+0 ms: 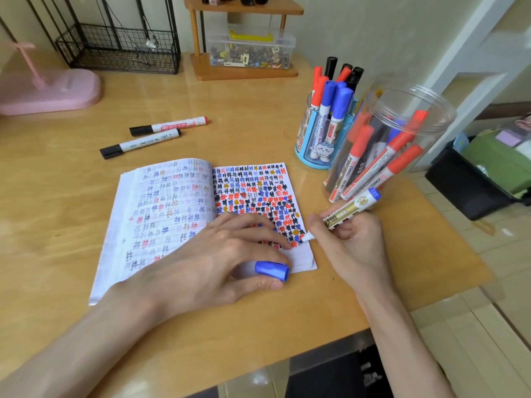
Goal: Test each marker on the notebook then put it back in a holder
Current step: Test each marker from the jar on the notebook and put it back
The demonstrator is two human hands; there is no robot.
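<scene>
Glossy wooden desk (86,173); paper notebook (161,202); seemingly plastic jar (413,110).

Right hand (349,239) presses marker (346,209) tip onto notebook (172,202).

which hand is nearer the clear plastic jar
Right. The right hand, gripping a marker, is just beside the clear plastic jar; the left hand, pinching a blue cap, rests on the notebook farther left.

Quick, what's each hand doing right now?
Left hand: pinches the blue cap, resting on the notebook.
Right hand: grips the uncapped marker, tip at the page.
</scene>
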